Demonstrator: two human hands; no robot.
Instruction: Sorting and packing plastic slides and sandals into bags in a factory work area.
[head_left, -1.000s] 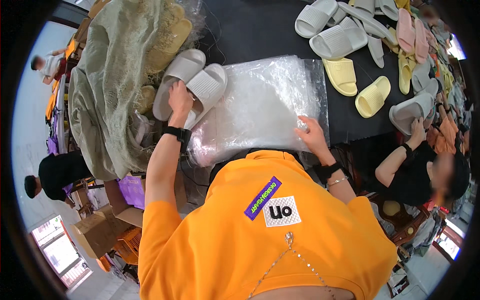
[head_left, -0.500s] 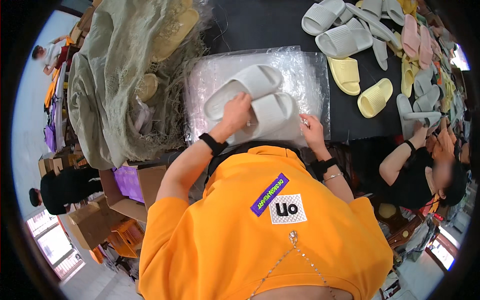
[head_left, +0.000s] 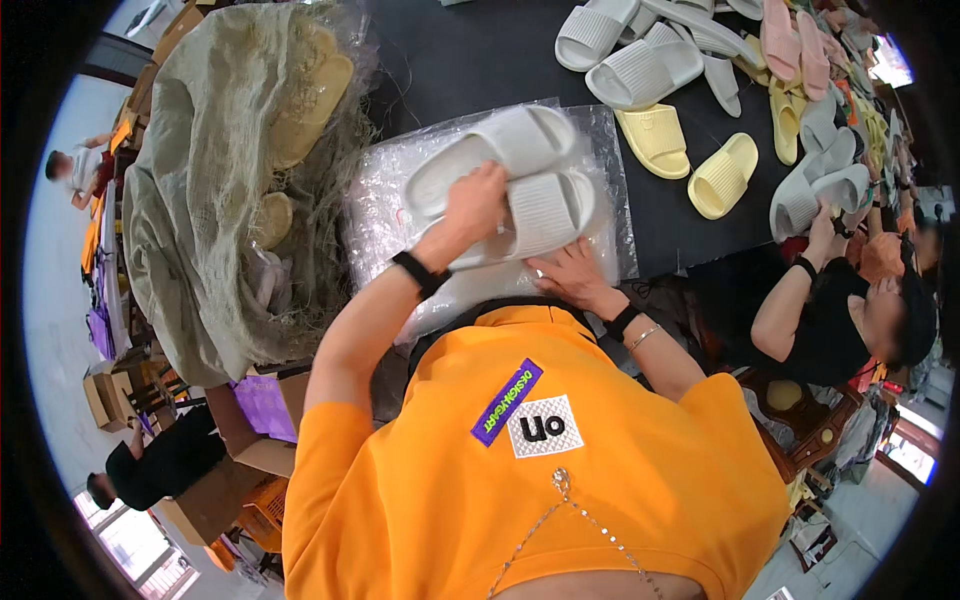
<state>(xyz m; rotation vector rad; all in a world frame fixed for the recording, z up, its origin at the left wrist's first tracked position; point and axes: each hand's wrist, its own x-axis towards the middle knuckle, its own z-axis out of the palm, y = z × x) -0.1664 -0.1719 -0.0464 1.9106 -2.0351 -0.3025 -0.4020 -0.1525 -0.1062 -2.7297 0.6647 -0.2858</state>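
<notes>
A pair of light grey slide slippers lies side by side on a stack of clear plastic bags: the far slipper (head_left: 500, 145) and the near slipper (head_left: 548, 215). My left hand (head_left: 476, 203) is closed on the pair where the two slippers meet, its fingertips hidden among them. My right hand (head_left: 578, 276) lies with fingers stretched toward the near slipper's right side, over the plastic bags (head_left: 385, 205); a ring shows on one finger. Whether it touches the slipper is hard to make out.
A frayed grey-green woven sack (head_left: 190, 170) with yellowish slippers in it fills the left. Loose yellow slippers (head_left: 723, 176) and a pile of grey slippers (head_left: 645, 68) lie on the black table (head_left: 480, 50). At right, a co-worker (head_left: 850, 325) in black handles grey slippers. Cardboard boxes (head_left: 250, 420) stand at lower left.
My right hand has moved left, from the bags' right edge to beside the near slipper. My left hand stays at the slippers, which have turned slightly. The whole view has shifted.
</notes>
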